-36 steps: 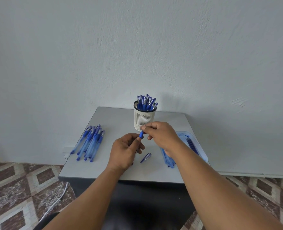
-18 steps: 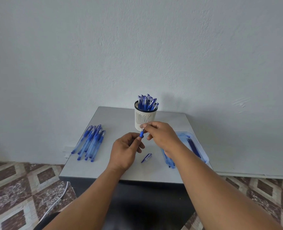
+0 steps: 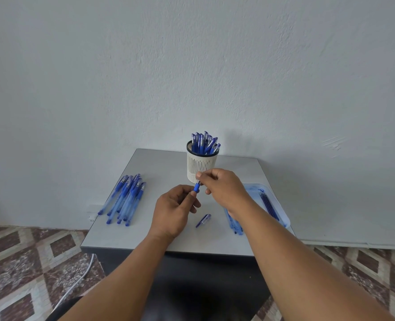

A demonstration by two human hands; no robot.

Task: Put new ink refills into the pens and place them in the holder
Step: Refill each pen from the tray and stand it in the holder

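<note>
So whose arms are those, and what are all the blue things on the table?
The arms belong to a person wearing a camera on their head, so you see what they see, looking down. The left hand grips a blue pen, and the right hand pinches its tip end. On the grey table sit a white cup full of pens, a pile of pens on the left, a loose pen cap, and a clear tray with thin ink sticks.
</note>
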